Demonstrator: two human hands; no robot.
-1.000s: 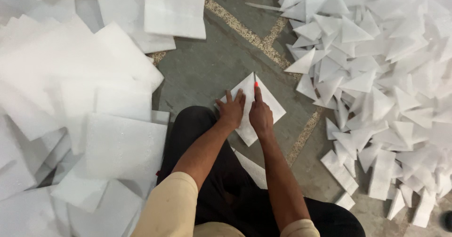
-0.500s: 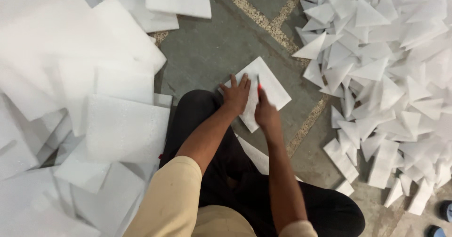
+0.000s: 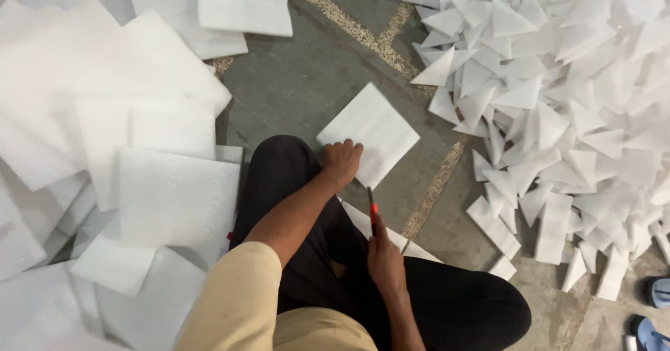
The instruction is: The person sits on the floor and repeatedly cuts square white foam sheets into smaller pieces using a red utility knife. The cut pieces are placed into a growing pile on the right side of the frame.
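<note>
You had one white foam square [image 3: 368, 142] under your left hand [image 3: 341, 161] | one red-handled cutter [image 3: 372, 210] in your right hand [image 3: 384, 260] | two heaps: foam sheets [image 3: 118, 148], cut triangles [image 3: 558, 86], too many to count | two blue sandals [image 3: 652, 312]

Single head-worn view, looking steeply down from above the lap onto the grey floor [image 3: 307, 79]. Close enough to crop shoulders and knees. White foam square [image 3: 368, 133] near centre as landmark: stacked sheets [image 3: 139, 148] to its left, heap of cut triangles [image 3: 558, 100] to its right, forearms entering from the bottom edge below it.
</note>
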